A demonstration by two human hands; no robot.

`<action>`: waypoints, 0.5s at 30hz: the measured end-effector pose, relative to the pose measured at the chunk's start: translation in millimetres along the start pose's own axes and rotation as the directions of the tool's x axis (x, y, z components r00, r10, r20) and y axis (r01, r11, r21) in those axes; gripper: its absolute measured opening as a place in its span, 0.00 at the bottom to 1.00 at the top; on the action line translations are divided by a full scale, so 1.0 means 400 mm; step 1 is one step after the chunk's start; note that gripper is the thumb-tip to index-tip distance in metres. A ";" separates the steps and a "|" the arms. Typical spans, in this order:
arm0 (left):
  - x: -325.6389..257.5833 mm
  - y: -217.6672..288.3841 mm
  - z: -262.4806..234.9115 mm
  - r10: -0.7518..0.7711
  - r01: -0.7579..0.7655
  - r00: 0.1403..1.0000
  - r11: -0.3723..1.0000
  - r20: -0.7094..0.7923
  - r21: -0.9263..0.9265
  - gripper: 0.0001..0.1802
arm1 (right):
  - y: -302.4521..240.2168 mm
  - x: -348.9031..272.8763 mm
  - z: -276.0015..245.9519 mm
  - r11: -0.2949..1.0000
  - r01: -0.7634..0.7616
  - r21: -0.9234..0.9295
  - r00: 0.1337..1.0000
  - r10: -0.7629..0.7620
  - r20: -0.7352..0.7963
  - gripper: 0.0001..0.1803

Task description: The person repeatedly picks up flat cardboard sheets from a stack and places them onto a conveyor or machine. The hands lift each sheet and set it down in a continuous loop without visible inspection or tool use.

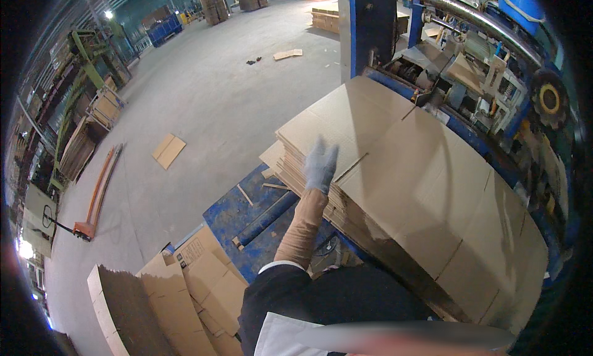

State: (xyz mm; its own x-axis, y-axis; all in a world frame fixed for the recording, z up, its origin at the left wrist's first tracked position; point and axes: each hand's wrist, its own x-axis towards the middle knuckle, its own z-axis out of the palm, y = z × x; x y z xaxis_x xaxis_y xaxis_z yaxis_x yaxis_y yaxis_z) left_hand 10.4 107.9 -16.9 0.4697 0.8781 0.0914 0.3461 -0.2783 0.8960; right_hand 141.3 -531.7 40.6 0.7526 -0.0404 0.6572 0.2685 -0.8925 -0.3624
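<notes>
My left hand (321, 165), in a pale grey glove with a tan sleeve cover behind it, is at the left edge of a tall stack of flat cardboard sheets (426, 189). Its fingers look stretched out over the top sheet, a little blurred, and nothing shows gripped in them. Whether the palm presses on the cardboard, I cannot tell. Creases and slots run across the top sheet, and the layered edges of the stack show beneath the hand. My right hand does not appear.
A machine with rollers and a blue frame (457, 118) borders the stack on the right. Left of the stack lies a worn blue metal platform (259, 214) with cardboard scraps. More cardboard (167, 300) stands at lower left. An orange pallet jack (92, 201) and a loose cardboard piece (168, 151) are on the floor.
</notes>
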 end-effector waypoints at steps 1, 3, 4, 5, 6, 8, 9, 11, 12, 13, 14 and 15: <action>0.010 0.009 0.001 0.073 -0.061 0.996 0.982 0.057 -0.180 0.46 | 0.009 -0.020 -0.026 1.000 -0.010 -0.014 1.000 0.010 -0.011 0.22; 0.027 0.004 0.010 0.140 -0.146 0.989 0.954 -0.040 -0.260 0.45 | 0.033 -0.087 -0.082 0.998 -0.021 -0.053 0.999 0.020 -0.030 0.21; 0.035 -0.010 0.015 0.143 -0.171 0.974 0.972 -0.175 -0.159 0.45 | 0.045 -0.127 -0.111 0.997 -0.022 -0.079 0.999 0.019 -0.030 0.21; 0.039 -0.028 0.025 0.225 -0.258 0.917 0.964 -0.330 -0.059 0.44 | 0.054 -0.148 -0.135 0.995 -0.033 -0.093 0.999 0.030 -0.031 0.21; 0.036 -0.054 0.030 0.118 -0.173 0.917 0.978 -0.382 -0.114 0.44 | 0.062 -0.162 -0.148 0.993 -0.050 -0.110 0.999 0.049 -0.016 0.21; 0.031 -0.103 0.034 0.008 -0.146 0.916 0.937 -0.400 -0.316 0.43 | 0.065 -0.180 -0.164 0.993 -0.049 -0.109 0.999 0.051 0.013 0.21; 0.026 -0.120 0.036 -0.095 -0.076 0.935 0.887 -0.341 -0.455 0.43 | 0.064 -0.182 -0.165 0.992 -0.060 -0.111 0.998 0.062 0.018 0.21; 0.018 -0.133 0.038 -0.099 -0.054 0.949 0.886 -0.301 -0.461 0.42 | 0.053 -0.180 -0.154 0.994 -0.056 -0.094 0.998 0.060 0.035 0.21; 0.016 -0.130 0.039 -0.125 -0.031 0.945 0.887 -0.304 -0.462 0.42 | 0.047 -0.175 -0.143 0.997 -0.076 -0.002 0.997 0.076 0.026 0.21; 0.017 -0.122 0.035 -0.078 -0.103 0.935 0.872 -0.345 -0.478 0.42 | 0.041 -0.177 -0.133 0.995 -0.060 -0.075 0.996 0.064 0.054 0.21; 0.021 -0.111 0.033 -0.031 -0.179 0.920 0.852 -0.390 -0.491 0.42 | 0.038 -0.173 -0.122 0.998 -0.051 0.019 0.998 0.051 0.021 0.21; 0.029 -0.098 0.030 0.004 -0.228 0.911 0.837 -0.411 -0.497 0.42 | 0.034 -0.180 -0.112 0.997 -0.062 -0.055 0.996 0.065 0.061 0.21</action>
State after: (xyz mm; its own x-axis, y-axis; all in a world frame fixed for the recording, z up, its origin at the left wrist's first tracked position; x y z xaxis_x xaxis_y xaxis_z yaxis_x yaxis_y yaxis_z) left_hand 12.3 124.3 -56.2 0.0954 0.9593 0.2659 -0.2207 -0.2401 0.9453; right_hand 64.1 -561.0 17.9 0.8037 -0.0708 0.5908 0.1885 -0.9115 -0.3656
